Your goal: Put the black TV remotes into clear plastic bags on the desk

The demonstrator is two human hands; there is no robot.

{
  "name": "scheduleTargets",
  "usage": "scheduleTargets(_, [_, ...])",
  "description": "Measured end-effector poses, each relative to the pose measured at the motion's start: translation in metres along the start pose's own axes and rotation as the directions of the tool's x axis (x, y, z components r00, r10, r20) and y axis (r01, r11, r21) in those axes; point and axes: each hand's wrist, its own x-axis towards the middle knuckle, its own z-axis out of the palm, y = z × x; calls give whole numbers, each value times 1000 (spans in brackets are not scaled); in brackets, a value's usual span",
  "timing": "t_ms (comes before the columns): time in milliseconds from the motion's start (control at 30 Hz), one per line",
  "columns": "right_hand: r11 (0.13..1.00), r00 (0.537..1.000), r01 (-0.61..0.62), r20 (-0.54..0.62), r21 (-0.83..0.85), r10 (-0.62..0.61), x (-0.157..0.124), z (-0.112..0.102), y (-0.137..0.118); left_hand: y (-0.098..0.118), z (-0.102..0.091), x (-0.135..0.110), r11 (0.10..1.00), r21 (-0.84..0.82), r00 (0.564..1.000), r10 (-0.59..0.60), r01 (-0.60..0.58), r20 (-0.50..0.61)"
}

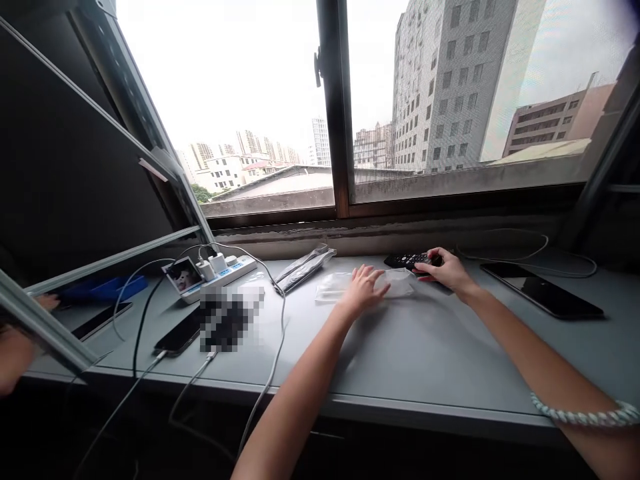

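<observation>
My left hand (364, 287) lies flat with fingers spread on a clear plastic bag (400, 283) in the middle of the grey desk (425, 347). My right hand (447, 270) is closed around the near end of a black remote control (407, 260), which lies on the desk just behind the bag, close to the window sill.
A dark tablet (543, 290) lies at the right with a cable behind it. Another wrapped dark item (304, 267) lies left of the bag. A white power strip (220, 272) with chargers, cables and two phones (177, 333) fill the left. Another person's hand (13, 353) shows at far left.
</observation>
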Motion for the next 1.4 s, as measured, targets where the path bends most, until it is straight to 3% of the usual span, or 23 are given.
scheduleTargets(100, [947, 992, 106, -29, -304, -121, 0, -4, 5, 2, 4, -3, 998, -62, 983, 9, 2, 184])
scheduleTargets(167, [872, 975, 187, -23, -451, -221, 1, -6, 7, 2, 7, -4, 997, -77, 970, -3, 23, 243])
scheduleTargets(267, [775, 959, 223, -11, -591, -284, -2, -8, 6, 1, 9, -3, 996, -86, 974, -7, 27, 226])
scheduleTargets(367, [712, 973, 175, 9, -680, -230, -6, -8, 5, 0, 11, -2, 997, -69, 985, -22, 34, 171])
scheduleTargets(600, [518, 962, 227, 107, -825, -251, -3, -7, 20, 1, 13, 1, 996, -61, 993, -60, 67, 99])
scheduleTargets(700, [439, 972, 206, 130, -875, -197, 4, -7, 30, 4, 10, 5, 996, -66, 997, -50, 54, 61])
scheduleTargets(867, [429, 989, 149, 131, -891, -72, 16, -9, 38, 5, 5, 13, 998, -54, 999, -28, 26, -30])
scheduleTargets(1033, [396, 995, 93, 95, -914, -15, 20, -10, 38, 1, 12, 18, 997, -61, 998, -43, 40, -53])
scheduleTargets(1200, [340, 997, 66, 78, -938, 22, 21, -9, 39, -2, 24, 18, 998, -50, 989, 19, -27, -148])
scheduleTargets(1400, [299, 995, 70, 87, -952, 44, 22, -8, 39, -3, 25, 18, 996, -24, 983, 79, -85, -167])
